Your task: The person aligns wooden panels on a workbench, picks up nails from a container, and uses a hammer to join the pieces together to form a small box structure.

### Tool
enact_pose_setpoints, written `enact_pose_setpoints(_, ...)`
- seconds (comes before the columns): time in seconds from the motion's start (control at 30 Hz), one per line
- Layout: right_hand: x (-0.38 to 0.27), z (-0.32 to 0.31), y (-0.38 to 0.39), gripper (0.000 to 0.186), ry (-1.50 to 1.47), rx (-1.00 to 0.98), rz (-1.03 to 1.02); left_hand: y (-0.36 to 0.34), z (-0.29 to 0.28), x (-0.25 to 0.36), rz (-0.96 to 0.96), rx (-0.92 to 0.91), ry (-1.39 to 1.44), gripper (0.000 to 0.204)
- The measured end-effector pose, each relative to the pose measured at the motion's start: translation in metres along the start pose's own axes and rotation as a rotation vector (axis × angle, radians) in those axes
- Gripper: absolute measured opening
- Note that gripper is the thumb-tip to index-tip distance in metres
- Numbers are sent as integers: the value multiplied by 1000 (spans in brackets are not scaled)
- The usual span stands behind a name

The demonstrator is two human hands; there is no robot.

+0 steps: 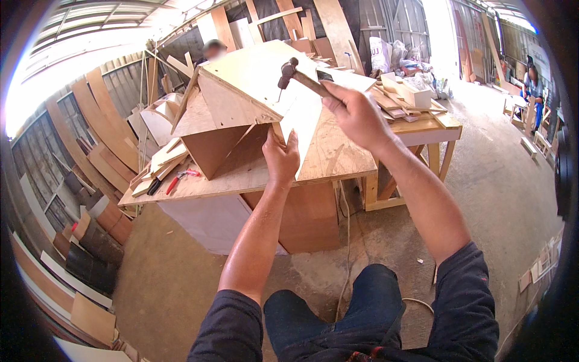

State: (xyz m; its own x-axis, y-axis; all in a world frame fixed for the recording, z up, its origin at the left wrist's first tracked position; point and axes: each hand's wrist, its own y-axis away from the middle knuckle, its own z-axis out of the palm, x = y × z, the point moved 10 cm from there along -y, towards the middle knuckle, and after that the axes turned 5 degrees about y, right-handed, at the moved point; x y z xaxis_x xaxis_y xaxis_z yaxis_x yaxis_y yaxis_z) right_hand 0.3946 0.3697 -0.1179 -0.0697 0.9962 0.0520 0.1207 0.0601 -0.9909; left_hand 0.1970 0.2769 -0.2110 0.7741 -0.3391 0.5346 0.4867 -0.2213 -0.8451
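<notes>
Probably nailing the box point(232, 99), clamping right fingers point(335, 106) on the hammer point(309, 82), left fingers point(292, 142) on the box's edge; next, perhaps strike squarely.

Lettering on 2 things, both far side, by the back wall: white sack point(380, 55), big purple capitals on its upper front, only part of the print showing; paler plastic bag point(415, 54) just right of it, shorter bit of purple print, partly lost in creases; wall point(540, 53) at far right, faint marks, too blurred to tell whether lettering; right sleeve point(464, 292), near right, tiny reddish mark, too small to tell if a label; full wording can't be made out on any of these
</notes>
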Motion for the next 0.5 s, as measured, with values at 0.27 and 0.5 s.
enact_pose_setpoints(0.27,21,11,5,39,-116,-162,208,2,3,10,1,15,42,22)
enact_pose_setpoints(0.5,20,11,-4,40,-94,-189,151,2,5,-5,-136,-50,14,20)
